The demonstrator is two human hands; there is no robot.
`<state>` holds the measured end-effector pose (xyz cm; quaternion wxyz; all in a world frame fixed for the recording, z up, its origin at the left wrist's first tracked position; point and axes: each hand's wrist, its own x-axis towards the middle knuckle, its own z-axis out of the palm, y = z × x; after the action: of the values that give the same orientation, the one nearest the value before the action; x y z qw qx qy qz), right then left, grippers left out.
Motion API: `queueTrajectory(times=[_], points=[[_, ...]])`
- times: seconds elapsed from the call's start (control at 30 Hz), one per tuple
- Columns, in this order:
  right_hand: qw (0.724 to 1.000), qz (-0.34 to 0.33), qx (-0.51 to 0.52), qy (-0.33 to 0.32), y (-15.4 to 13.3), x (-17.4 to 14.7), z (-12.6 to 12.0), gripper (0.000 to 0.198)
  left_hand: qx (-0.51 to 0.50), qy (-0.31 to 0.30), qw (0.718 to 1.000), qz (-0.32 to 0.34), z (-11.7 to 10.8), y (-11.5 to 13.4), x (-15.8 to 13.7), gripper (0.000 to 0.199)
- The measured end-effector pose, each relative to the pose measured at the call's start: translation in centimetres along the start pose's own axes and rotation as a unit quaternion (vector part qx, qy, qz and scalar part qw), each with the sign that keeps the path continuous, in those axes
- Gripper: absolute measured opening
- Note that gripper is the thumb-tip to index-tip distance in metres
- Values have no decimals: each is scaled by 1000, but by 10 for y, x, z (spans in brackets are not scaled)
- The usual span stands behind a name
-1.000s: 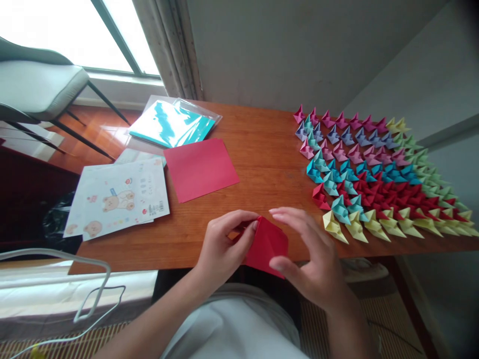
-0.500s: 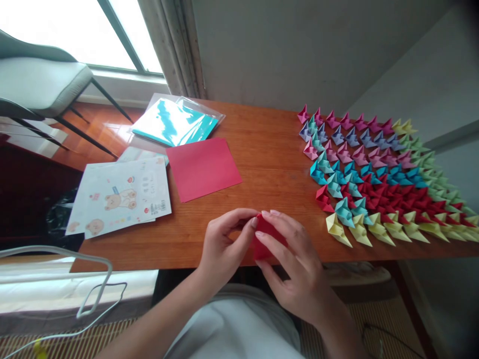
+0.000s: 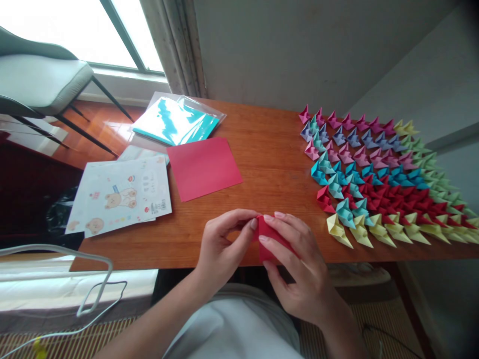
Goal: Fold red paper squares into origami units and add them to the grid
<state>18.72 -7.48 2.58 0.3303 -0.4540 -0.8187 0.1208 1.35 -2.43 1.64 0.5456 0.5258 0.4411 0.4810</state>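
Between my hands, near the table's front edge, is a small folded piece of red paper [image 3: 266, 249]. My left hand [image 3: 226, 244] pinches its left edge between thumb and index finger. My right hand [image 3: 295, 254] holds it from the right, fingers laid over its face and thumb at its lower edge. Part of the folded paper is hidden under the right fingers. Ahead and to the left, a flat sheet of red paper [image 3: 204, 169] lies on the table, with at least one more edge showing beneath it.
Rows of folded paper figures [image 3: 374, 194] in several colours cover the table's right side. At left lie white bear-printed sheets [image 3: 123, 194] and a clear packet of turquoise paper [image 3: 179, 119]. A chair [image 3: 45, 80] stands by the window. The wooden table [image 3: 269, 164] ends just before my body.
My right hand has shifted slightly to the right, and more of the folded red paper's face shows beside its fingers. The left hand keeps its pinch in nearly the same place.
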Motion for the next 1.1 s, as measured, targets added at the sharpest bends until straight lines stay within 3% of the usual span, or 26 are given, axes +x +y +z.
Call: queueTrajectory(times=[0.3,0.67,0.8,0.93,1.1], points=[[999,15,43,5,1,1,-6,62,-87,-30,993,-72,4,3,1,16],[996,51,39,70,11,3,-15,40,-89,-76,986,-114,0,4,6,18],[993,84,56,64,13,3,-16,36,-82,-60,987,-124,1,6,5,17],[991,103,61,56,12,1,-14,45,-97,-41,985,-136,2,5,6,21],[982,141,108,65,7,1,-12,55,-180,2,965,-192,3,-1,9,22]])
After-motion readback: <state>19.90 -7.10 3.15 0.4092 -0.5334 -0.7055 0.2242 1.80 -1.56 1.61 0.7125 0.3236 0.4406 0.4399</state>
